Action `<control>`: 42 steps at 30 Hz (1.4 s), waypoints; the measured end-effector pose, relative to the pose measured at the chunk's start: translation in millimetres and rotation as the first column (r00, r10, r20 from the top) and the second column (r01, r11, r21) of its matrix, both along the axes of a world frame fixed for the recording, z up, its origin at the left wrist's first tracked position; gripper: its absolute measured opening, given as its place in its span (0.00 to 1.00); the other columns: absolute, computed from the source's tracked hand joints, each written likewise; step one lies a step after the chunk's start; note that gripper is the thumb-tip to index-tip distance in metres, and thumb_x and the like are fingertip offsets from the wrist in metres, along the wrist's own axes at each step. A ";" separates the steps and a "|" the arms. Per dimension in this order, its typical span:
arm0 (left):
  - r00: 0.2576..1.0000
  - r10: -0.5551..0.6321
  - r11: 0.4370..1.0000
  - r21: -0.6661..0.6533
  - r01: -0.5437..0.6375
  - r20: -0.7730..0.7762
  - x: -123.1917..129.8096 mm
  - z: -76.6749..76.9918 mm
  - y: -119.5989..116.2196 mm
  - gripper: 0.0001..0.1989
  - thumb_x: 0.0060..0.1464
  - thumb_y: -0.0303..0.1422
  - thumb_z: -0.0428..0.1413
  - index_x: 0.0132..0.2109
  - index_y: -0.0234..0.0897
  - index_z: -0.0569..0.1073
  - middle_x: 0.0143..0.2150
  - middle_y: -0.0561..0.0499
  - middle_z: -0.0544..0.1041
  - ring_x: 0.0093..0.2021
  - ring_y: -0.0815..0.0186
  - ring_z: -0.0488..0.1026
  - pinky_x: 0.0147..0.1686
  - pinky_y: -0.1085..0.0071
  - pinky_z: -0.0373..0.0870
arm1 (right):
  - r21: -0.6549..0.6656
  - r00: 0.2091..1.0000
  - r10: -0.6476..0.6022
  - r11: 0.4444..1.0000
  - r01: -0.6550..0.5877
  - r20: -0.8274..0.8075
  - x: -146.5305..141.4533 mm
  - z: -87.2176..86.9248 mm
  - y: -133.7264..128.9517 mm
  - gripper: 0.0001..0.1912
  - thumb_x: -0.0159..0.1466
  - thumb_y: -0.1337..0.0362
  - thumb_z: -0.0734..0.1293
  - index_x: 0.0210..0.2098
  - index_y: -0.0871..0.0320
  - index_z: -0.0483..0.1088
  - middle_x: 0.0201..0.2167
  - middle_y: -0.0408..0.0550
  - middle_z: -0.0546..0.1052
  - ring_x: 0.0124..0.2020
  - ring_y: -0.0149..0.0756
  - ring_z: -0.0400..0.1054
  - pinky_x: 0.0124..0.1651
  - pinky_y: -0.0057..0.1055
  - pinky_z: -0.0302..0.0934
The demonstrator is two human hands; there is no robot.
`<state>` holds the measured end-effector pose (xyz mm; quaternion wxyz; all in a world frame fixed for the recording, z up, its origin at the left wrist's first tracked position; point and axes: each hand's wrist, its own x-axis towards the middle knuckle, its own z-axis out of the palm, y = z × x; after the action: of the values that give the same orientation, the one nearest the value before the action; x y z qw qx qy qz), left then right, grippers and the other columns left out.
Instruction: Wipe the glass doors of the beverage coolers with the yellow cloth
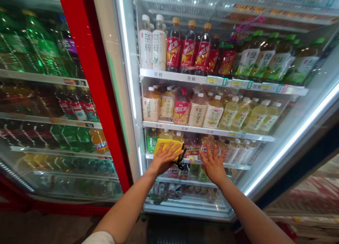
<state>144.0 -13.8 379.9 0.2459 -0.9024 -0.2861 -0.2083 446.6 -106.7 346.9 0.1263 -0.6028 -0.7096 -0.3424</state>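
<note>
A lit drinks fridge [131, 106] stands in front of me, its shelves full of bottles behind what looks like a glass door. My left hand [167, 155] presses a yellow cloth [162, 145] with black edging and a black loop against the glass, at the height of the third shelf. The fingers lie spread over the cloth. To its right, my right hand [214, 166] rests with fingers apart, seemingly flat on the same glass and holding nothing. Red-labelled bottles [192, 148] show between the two hands.
On the left is a second fridge with a red frame [90, 70] and shelves of green and dark bottles [39, 42]. Bright light strips [128, 53] run along the lit fridge's sides. A shelf rack [309, 205] stands at the lower right.
</note>
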 end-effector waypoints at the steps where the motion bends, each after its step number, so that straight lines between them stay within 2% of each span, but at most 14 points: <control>1: 1.000 -0.009 1.000 -0.012 0.009 -0.005 2.1 7.2 1.3 0.42 0.56 0.38 0.64 0.72 0.59 0.54 0.73 0.57 0.60 0.76 0.60 0.49 0.74 0.52 0.27 | 0.003 1.000 -0.006 1.000 0.006 0.011 0.7 -1.1 -0.2 0.41 0.60 0.53 0.75 0.69 0.49 0.61 0.77 0.59 0.32 0.74 0.74 0.19 0.63 0.83 0.31; 5: 0.973 0.163 0.986 -0.050 -0.157 0.165 -10.6 42.5 11.9 0.47 0.51 0.43 0.67 0.73 0.57 0.54 0.76 0.50 0.54 0.77 0.50 0.42 0.73 0.42 0.29 | 0.015 0.999 -0.004 1.000 0.003 0.033 2.8 -4.9 -1.9 0.42 0.61 0.50 0.74 0.71 0.49 0.59 0.77 0.59 0.30 0.74 0.75 0.21 0.64 0.82 0.31; 9: 0.883 0.364 0.931 -0.143 -0.335 0.298 -38.3 24.7 7.3 0.50 0.47 0.42 0.70 0.73 0.49 0.57 0.76 0.41 0.52 0.76 0.39 0.39 0.69 0.31 0.33 | 0.045 1.000 0.016 0.999 -0.017 0.018 5.7 -8.3 -2.9 0.46 0.62 0.52 0.73 0.74 0.46 0.50 0.77 0.59 0.28 0.74 0.76 0.26 0.63 0.82 0.34; 12: 0.951 0.259 0.961 -0.144 -0.236 0.169 -42.7 7.7 1.7 0.47 0.49 0.42 0.69 0.72 0.55 0.58 0.75 0.45 0.56 0.76 0.42 0.43 0.69 0.32 0.36 | 0.075 0.996 0.083 0.994 -0.084 0.015 8.2 -10.0 -2.8 0.52 0.63 0.53 0.71 0.76 0.45 0.37 0.76 0.60 0.26 0.74 0.75 0.26 0.62 0.84 0.34; 16: 0.977 0.174 0.982 -0.102 -0.162 0.126 -43.8 30.1 8.0 0.48 0.51 0.42 0.68 0.73 0.58 0.53 0.76 0.49 0.54 0.77 0.48 0.41 0.72 0.37 0.35 | 0.122 0.988 0.152 0.981 -0.150 -0.004 7.0 -8.3 -4.8 0.53 0.66 0.57 0.68 0.75 0.46 0.26 0.77 0.61 0.28 0.75 0.73 0.24 0.62 0.84 0.31; 19: 0.898 0.317 0.948 -0.123 -0.293 0.304 -55.1 36.4 9.9 0.49 0.50 0.40 0.69 0.74 0.52 0.53 0.78 0.45 0.46 0.77 0.43 0.35 0.71 0.34 0.33 | 0.148 0.985 0.173 0.974 -0.169 -0.016 3.9 -5.6 -7.2 0.53 0.66 0.57 0.67 0.75 0.46 0.26 0.77 0.61 0.29 0.75 0.73 0.25 0.61 0.85 0.31; 22: 0.746 0.469 0.883 -0.219 -0.416 0.473 -66.9 11.4 2.7 0.50 0.51 0.33 0.67 0.75 0.41 0.51 0.78 0.37 0.38 0.76 0.40 0.30 0.70 0.32 0.39 | 0.156 0.982 0.190 0.970 -0.186 -0.011 2.7 -4.7 -8.0 0.51 0.66 0.58 0.66 0.75 0.47 0.27 0.77 0.61 0.29 0.75 0.74 0.24 0.60 0.86 0.30; 25: 0.753 0.455 0.891 -0.243 -0.385 0.475 -72.8 -3.7 -0.3 0.49 0.51 0.30 0.65 0.75 0.40 0.50 0.78 0.36 0.36 0.75 0.39 0.26 0.68 0.31 0.42 | 0.159 0.978 0.209 0.966 -0.205 -0.009 4.3 -6.3 -7.0 0.50 0.67 0.59 0.65 0.76 0.47 0.27 0.77 0.61 0.29 0.75 0.73 0.22 0.59 0.86 0.28; 28: 0.796 0.383 0.924 -0.182 -0.337 0.469 -77.4 16.9 9.9 0.49 0.51 0.30 0.65 0.75 0.46 0.50 0.78 0.42 0.36 0.75 0.42 0.24 0.69 0.32 0.37 | 0.157 0.976 0.218 0.964 -0.214 -0.013 7.4 -9.1 -6.0 0.49 0.67 0.60 0.64 0.76 0.47 0.28 0.77 0.60 0.28 0.75 0.72 0.21 0.60 0.85 0.25; 31: 0.719 0.398 0.912 -0.162 -0.377 0.570 -83.1 33.6 20.9 0.49 0.53 0.29 0.62 0.76 0.44 0.46 0.78 0.41 0.33 0.76 0.44 0.25 0.70 0.34 0.36 | 0.145 0.974 0.225 0.965 -0.221 -0.019 9.8 -10.7 -5.9 0.48 0.67 0.59 0.64 0.76 0.47 0.29 0.77 0.60 0.28 0.75 0.73 0.21 0.60 0.85 0.23; 34: 0.641 0.440 0.892 -0.223 -0.394 0.629 -87.2 9.9 17.6 0.48 0.55 0.27 0.58 0.76 0.39 0.42 0.78 0.37 0.32 0.75 0.43 0.25 0.69 0.32 0.39 | 0.148 0.972 0.234 0.962 -0.229 -0.019 10.0 -10.6 -6.1 0.47 0.67 0.60 0.63 0.76 0.48 0.30 0.77 0.61 0.28 0.75 0.73 0.22 0.59 0.85 0.23; 36: 0.632 0.465 0.883 -0.280 -0.376 0.619 -88.1 -14.1 10.7 0.47 0.56 0.27 0.56 0.76 0.37 0.41 0.78 0.35 0.31 0.75 0.42 0.24 0.68 0.31 0.42 | 0.154 0.969 0.245 0.959 -0.239 -0.017 9.4 -10.3 -6.0 0.46 0.67 0.60 0.62 0.76 0.49 0.30 0.77 0.62 0.29 0.75 0.73 0.22 0.59 0.85 0.23; 38: 0.643 0.469 0.883 -0.299 -0.363 0.605 -88.5 -22.8 7.6 0.47 0.56 0.26 0.56 0.76 0.37 0.41 0.78 0.34 0.30 0.75 0.41 0.23 0.67 0.30 0.43 | 0.158 0.967 0.255 0.955 -0.250 -0.012 9.0 -10.2 -5.9 0.46 0.68 0.60 0.62 0.76 0.49 0.31 0.77 0.62 0.29 0.75 0.73 0.22 0.59 0.86 0.23; 42: 0.667 0.416 0.906 -0.223 -0.359 0.618 -87.3 21.4 21.1 0.46 0.56 0.27 0.56 0.76 0.41 0.43 0.78 0.40 0.33 0.75 0.44 0.23 0.69 0.32 0.38 | 0.166 0.967 0.253 0.954 -0.249 -0.003 8.9 -9.9 -6.5 0.46 0.67 0.60 0.62 0.76 0.49 0.31 0.77 0.63 0.30 0.75 0.73 0.22 0.59 0.86 0.24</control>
<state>56.6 7.3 401.4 0.1315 -0.6997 -0.5469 -0.4405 455.5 -113.2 337.1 0.2264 -0.4993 -0.7483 -0.3735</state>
